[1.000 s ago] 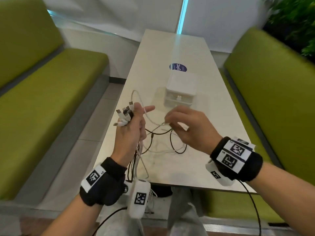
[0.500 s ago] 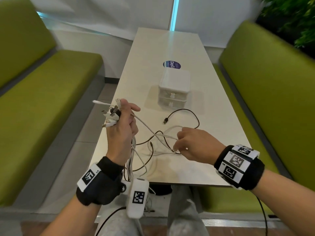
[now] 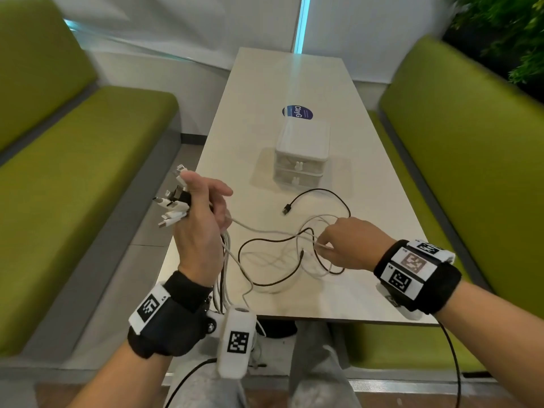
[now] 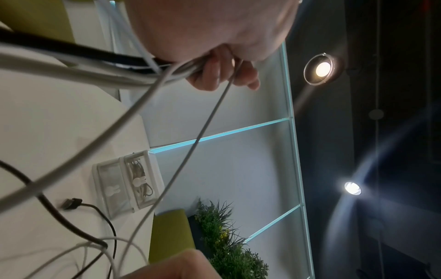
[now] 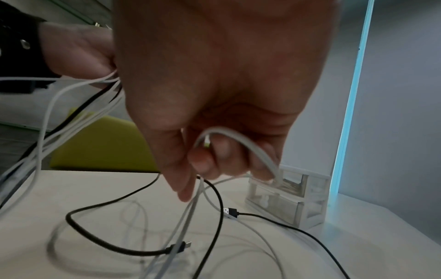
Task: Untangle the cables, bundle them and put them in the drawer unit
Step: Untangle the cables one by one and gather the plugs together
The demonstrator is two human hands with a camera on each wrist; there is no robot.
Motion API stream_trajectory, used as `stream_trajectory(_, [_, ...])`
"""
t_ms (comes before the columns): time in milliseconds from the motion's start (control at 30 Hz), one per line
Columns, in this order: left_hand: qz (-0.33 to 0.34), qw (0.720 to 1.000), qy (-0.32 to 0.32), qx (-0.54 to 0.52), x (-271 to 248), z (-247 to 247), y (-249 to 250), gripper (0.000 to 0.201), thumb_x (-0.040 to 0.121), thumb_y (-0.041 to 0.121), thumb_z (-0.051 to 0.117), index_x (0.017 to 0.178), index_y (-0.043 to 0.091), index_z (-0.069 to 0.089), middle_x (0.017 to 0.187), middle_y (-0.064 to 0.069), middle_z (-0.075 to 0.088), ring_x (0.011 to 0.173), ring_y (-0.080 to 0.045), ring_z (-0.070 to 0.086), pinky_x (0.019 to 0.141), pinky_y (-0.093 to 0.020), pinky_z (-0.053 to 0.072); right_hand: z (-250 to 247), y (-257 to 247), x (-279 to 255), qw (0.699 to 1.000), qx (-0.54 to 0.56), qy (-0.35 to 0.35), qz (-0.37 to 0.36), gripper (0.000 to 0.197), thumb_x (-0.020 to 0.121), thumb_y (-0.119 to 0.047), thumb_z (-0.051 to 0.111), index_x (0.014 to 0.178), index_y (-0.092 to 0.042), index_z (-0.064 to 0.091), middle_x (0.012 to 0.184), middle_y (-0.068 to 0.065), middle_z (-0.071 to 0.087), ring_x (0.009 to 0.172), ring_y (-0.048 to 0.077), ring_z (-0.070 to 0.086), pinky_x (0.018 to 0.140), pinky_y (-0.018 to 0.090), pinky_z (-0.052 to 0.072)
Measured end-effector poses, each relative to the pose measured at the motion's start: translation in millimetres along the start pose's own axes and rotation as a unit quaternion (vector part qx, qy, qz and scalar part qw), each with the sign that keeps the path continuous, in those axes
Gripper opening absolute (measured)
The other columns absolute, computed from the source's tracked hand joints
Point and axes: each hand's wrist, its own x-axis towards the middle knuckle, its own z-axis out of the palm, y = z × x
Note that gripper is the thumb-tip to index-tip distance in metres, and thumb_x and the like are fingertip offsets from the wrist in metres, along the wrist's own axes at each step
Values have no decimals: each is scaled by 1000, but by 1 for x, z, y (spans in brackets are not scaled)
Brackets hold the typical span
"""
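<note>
My left hand is raised over the table's left edge and grips a bunch of white and black cables, their plug ends fanning out past the knuckles. The cables hang from that fist and spread into a tangle on the white table. My right hand is low over the tangle and pinches a white cable that loops over its curled fingers. A loose black USB plug lies just in front of the small white drawer unit, both drawers closed; cables show inside one drawer.
Green benches run along both sides of the table. A blue round sticker lies behind the drawer unit. Green plants stand at the back right. My knees show under the table's near edge.
My right hand has come down from near the drawer unit to the tangle and taken hold of a white cable. The left hand stayed raised with its bunch.
</note>
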Motion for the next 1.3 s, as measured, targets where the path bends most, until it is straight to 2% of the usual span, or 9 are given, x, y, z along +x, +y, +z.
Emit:
stream_trajectory(100, [24, 999, -3, 30, -1, -3, 0, 61, 87, 65, 23, 57, 22, 55, 50, 0, 31, 50, -13, 33, 52, -27, 34, 6, 9, 6, 997, -25, -20, 64, 44, 97, -50, 39, 132, -27, 55, 119, 3, 64, 108, 25, 60, 85, 36, 51])
stream_trajectory(267, [64, 994, -59, 69, -5, -2, -4, 64, 91, 59, 18, 64, 15, 57, 54, -14, 47, 49, -9, 42, 59, -22, 45, 2, 19, 18, 992, 66, 37, 106, 98, 90, -49, 57, 152, -19, -14, 126, 13, 56, 103, 33, 61, 80, 39, 49])
stream_trajectory(367, [37, 994, -100, 7, -6, -2, -5, 60, 88, 63, 27, 64, 14, 53, 42, 9, 32, 40, -12, 37, 54, -30, 47, -15, 21, 20, 987, 58, 83, 123, 75, 92, -44, 56, 152, -23, 17, 123, 12, 56, 102, 33, 61, 82, 40, 51])
stream_trajectory(467, [27, 995, -93, 15, -5, -4, -4, 59, 86, 66, 30, 61, 19, 55, 44, 8, 27, 40, -12, 28, 45, -28, 27, -39, 20, 19, 985, -2, 116, 130, 31, 95, -41, 49, 113, -20, 64, 102, 7, 64, 89, 28, 63, 76, 36, 53])
stream_trajectory(600, [22, 995, -85, 49, -4, -8, -5, 58, 88, 68, 31, 57, 25, 55, 45, 10, 27, 43, -13, 22, 46, -32, 16, -65, 19, 18, 972, -69, 163, 152, 8, 90, -17, 46, 89, -10, 51, 85, 6, 48, 73, 26, 48, 64, 34, 40])
stream_trajectory(733, [18, 994, -73, 75, -5, -14, -4, 61, 93, 67, 31, 57, 24, 54, 46, 12, 29, 43, -10, 26, 48, -25, 21, -81, 30, 23, 956, -154, 160, 194, 7, 86, -14, 47, 79, -15, 48, 69, 2, 42, 73, 26, 44, 92, 45, 38])
stream_trajectory(867, [15, 995, -67, 77, -4, -22, -2, 60, 96, 63, 30, 57, 23, 53, 46, 12, 29, 42, -9, 25, 46, -24, 22, -83, 50, 27, 951, -39, 178, 250, 17, 93, -14, 45, 94, -9, 61, 84, 11, 56, 76, 31, 51, 67, 34, 44])
stream_trajectory(1100, [-8, 985, -137, 109, -7, -11, -10, 59, 93, 55, 34, 73, 10, 66, 56, 4, 39, 47, -4, 31, 46, -15, 27, -67, 15, 19, 959, 118, 258, 2, 47, 91, -7, 54, 136, -18, 51, 143, 4, 50, 131, 23, 45, 106, 37, 41])
stream_trajectory(1300, [-13, 984, -135, 118, -6, -3, -12, 41, 99, 54, 32, 114, 41, 67, 96, 6, 72, 45, -9, 26, 42, -16, 24, -38, -32, -3, 946, 108, 249, -176, 74, 85, 1, 51, 152, -21, 29, 158, -5, 28, 128, 24, 49, 85, 42, 55])
